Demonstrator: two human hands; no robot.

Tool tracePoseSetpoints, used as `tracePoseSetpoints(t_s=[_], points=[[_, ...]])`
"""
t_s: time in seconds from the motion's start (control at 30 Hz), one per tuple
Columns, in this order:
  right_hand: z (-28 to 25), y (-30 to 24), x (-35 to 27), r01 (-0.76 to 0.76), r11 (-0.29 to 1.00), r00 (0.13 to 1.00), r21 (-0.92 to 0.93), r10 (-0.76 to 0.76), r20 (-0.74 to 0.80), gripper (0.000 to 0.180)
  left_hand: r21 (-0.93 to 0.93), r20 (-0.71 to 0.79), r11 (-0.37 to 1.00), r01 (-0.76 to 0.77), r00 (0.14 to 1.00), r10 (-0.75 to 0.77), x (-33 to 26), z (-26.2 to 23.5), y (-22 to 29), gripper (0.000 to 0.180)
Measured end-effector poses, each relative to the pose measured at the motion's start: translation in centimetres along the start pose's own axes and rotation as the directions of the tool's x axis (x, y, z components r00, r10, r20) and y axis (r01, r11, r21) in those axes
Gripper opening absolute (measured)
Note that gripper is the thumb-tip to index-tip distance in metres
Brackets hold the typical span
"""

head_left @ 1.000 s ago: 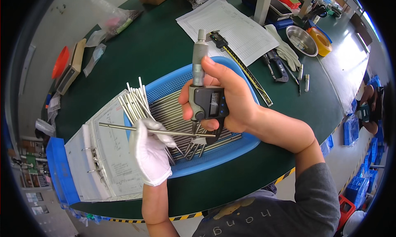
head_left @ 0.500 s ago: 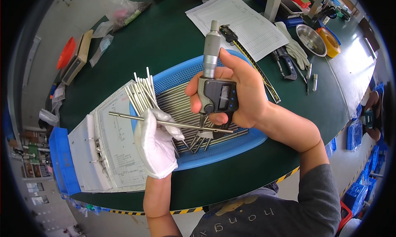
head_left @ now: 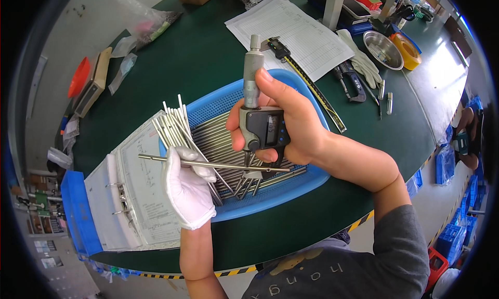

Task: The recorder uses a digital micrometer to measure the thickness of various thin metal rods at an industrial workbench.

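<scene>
Over my remote feed, I see the white-gloved left hand pinching a slim silver metal rod above a blue perforated plastic basket; the bare right hand curls around a grey-and-black digital micrometer; the rod crosses its lower end; whether they touch, I cannot tell.

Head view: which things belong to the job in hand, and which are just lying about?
Apparently in use:
metal rod, in the gloved left hand
digital micrometer, in the bare right hand
blue basket with more rods, below the micrometer

Apparently lying about:
long caliper
second micrometer
loose white glove
metal bowl
yellow roll
</scene>
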State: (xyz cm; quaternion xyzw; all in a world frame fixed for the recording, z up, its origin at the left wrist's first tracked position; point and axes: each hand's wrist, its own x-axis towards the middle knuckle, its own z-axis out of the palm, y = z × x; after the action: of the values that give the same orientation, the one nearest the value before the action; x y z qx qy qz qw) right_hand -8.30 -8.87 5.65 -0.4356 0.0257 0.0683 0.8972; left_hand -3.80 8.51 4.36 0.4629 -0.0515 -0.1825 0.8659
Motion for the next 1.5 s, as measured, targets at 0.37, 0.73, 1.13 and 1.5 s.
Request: tracePoseSetpoints(t_s=[0.37, 0.73, 1.13, 1.5], points=[[-0.18, -0.08, -0.03, -0.063, 0.986, 0.998, 0.157, 0.062, 0.013, 0.066, 0.045, 0.066, 0.998, 0.032, 0.997, -0.035, -0.37, 0.28, -0.51, 0.030], [-0.15, -0.03, 0.00, -0.009, 0.999, 0.999, 0.037, 0.010, -0.031, 0.070, 0.074, 0.132, 0.997, 0.024, 0.991, -0.033, -0.21, -0.01, -0.58, 0.031], [0.09, -0.25, -0.07, -0.062, 0.988, 0.997, 0.141, 0.067, -0.032, 0.070, -0.027, 0.040, 1.000, -0.009, 0.999, 0.011, -0.09, 0.05, 0.10, 0.033], [-0.09, -0.06, -0.13, -0.036, 0.991, 0.999, 0.127, 0.038, -0.021, 0.063, 0.026, 0.120, 0.999, 0.045, 0.992, -0.048, -0.31, 0.22, -0.26, 0.035]])
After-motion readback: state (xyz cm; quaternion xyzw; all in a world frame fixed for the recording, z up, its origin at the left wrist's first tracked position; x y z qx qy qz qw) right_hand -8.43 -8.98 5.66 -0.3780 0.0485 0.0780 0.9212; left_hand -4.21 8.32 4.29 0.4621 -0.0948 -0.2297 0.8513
